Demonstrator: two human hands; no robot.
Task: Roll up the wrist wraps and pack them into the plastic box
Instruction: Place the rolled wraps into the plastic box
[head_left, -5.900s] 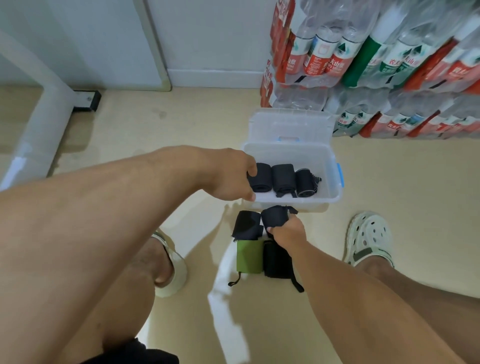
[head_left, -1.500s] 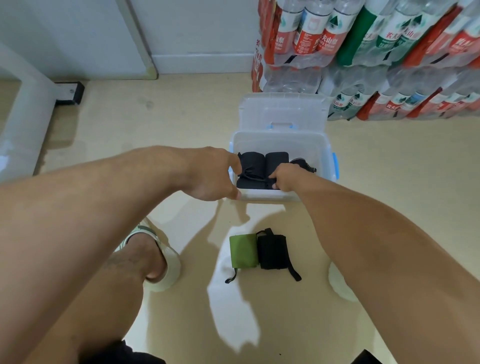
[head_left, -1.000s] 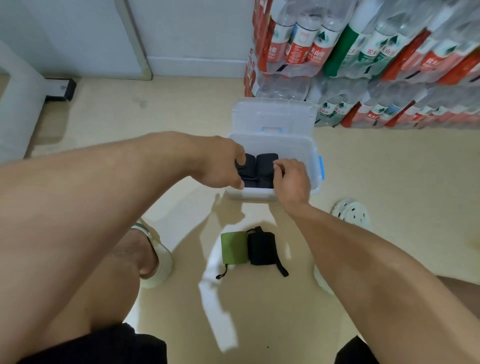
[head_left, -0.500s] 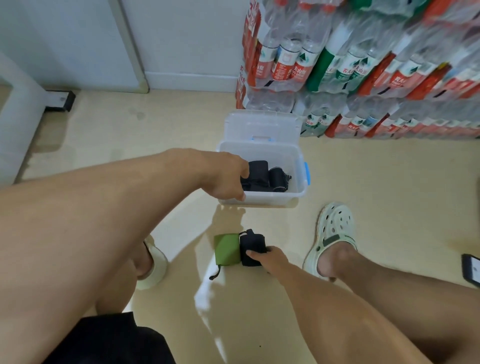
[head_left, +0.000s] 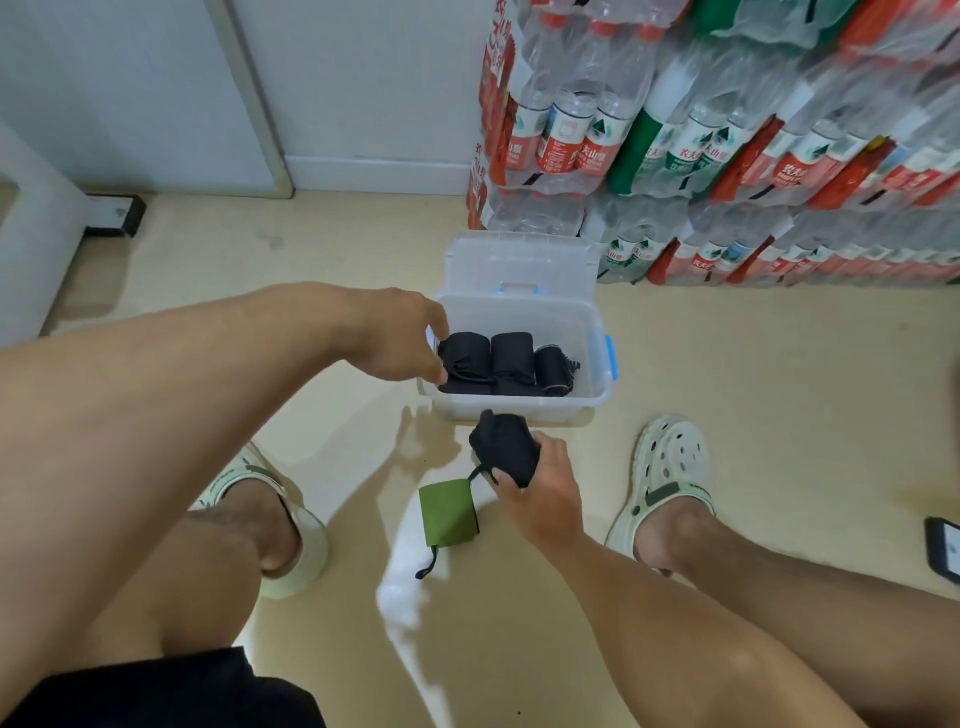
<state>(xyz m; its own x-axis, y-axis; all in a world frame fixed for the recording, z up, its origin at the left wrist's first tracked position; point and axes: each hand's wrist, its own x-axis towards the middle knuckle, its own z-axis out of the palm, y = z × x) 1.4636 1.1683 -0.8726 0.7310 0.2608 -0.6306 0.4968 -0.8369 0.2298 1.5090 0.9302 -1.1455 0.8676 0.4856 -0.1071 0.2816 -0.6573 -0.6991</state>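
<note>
Gripping a rolled black wrap just in front of the plastic box, the right hand risked letting it unroll, its loose strap dangling. The left hand pressed the black rolls inside the box; whether it gripped one I cannot tell. A green wrap lay nearer than the box on glossy beige floor; stacked bottled water stood behind.

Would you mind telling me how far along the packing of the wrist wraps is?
Done: several black rolls already sit in the plastic box, where the left hand rests at its near-left corner. In hand: the right hand holds another black wrap just in front of the box. Left: the green wrap lies on the floor.
</note>
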